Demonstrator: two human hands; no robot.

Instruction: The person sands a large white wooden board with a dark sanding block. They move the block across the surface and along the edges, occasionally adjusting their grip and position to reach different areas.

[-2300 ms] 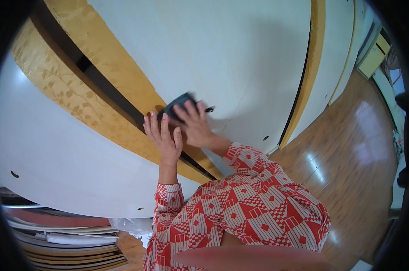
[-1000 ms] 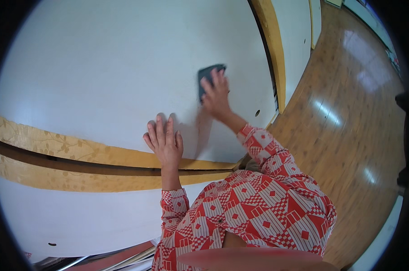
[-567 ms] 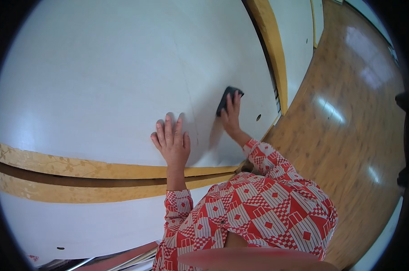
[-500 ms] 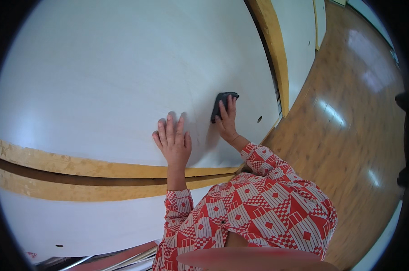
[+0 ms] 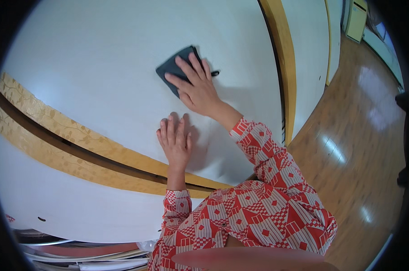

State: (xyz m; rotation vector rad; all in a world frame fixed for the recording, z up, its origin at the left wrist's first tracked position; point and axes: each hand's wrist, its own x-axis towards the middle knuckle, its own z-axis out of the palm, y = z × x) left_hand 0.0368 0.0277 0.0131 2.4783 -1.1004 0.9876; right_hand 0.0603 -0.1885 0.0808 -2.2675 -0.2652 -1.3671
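Note:
A large white panel (image 5: 100,67) with a smooth surface spreads under both my hands. My right hand (image 5: 200,90) presses a folded dark grey-green cloth (image 5: 170,67) against it, fingers spread over the cloth and thumb along its lower side. A small dark loop (image 5: 215,73) sticks out just right of that hand. Nearer to me, my left hand (image 5: 175,144) rests on the panel with its fingers stretched and slightly apart, holding nothing. Both sleeves are red and white patterned. The part of the cloth beneath my right palm is hidden.
Yellow patterned edging (image 5: 64,115) borders the panel, with a dark gap beside it. A second white panel (image 5: 78,207) lies nearer, and another (image 5: 310,58) stands to the right. Brown wooden flooring (image 5: 331,122) runs along the right. Stacked sheets (image 5: 105,259) show at lower left.
My right hand has slid the cloth away from me and to the left over the panel. The view has turned a little. My left hand stays flat in about the same pose.

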